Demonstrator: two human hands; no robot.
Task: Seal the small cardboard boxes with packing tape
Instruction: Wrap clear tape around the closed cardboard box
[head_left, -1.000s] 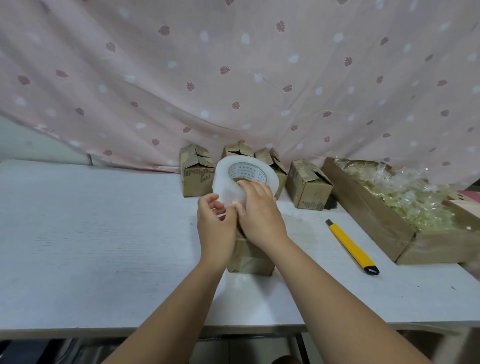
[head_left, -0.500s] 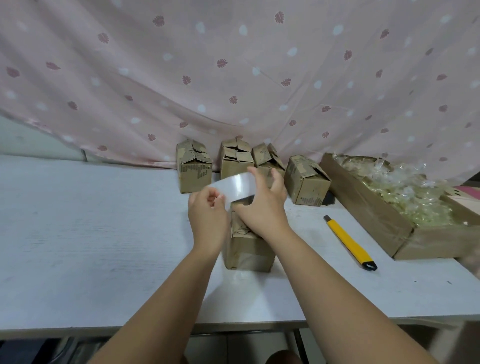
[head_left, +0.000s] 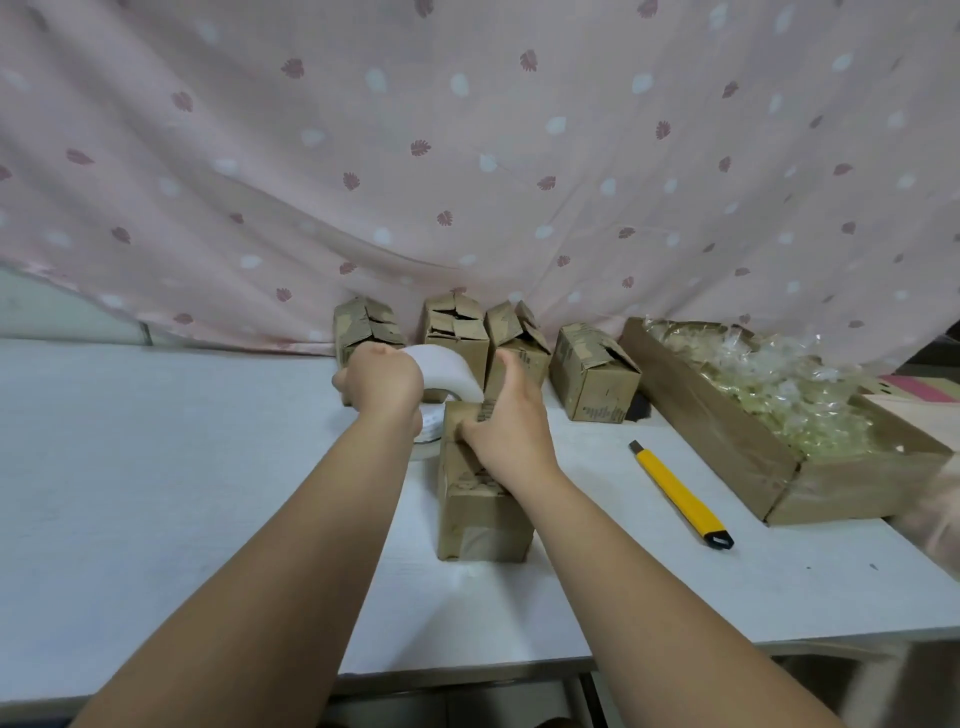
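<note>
While its straight fingers press flat on the top of a small brown cardboard box (head_left: 480, 499), the person's right hand (head_left: 506, 431) steadies the carton on the white table (head_left: 156, 493). Just to its left, the left hand (head_left: 382, 382) curls around a roll of translucent white packing tape (head_left: 441, 371), held raised against the box's far left corner. Whether a strip already runs under the right palm cannot be told. A pale patch of tape shows on the box's near face, so this seal looks under way but unfinished, with nothing cut yet.

Just beyond both hands stands a row of four more small cardboard boxes (head_left: 454, 332), flaps sprung loose; all four appear to await taping. What any small box contains is hidden. To the right of the right hand lies a yellow utility knife (head_left: 680, 493), untouched. Farther right, a long shallow cardboard tray (head_left: 727, 447) holds a heap of clear plastic packets (head_left: 779, 395).
</note>
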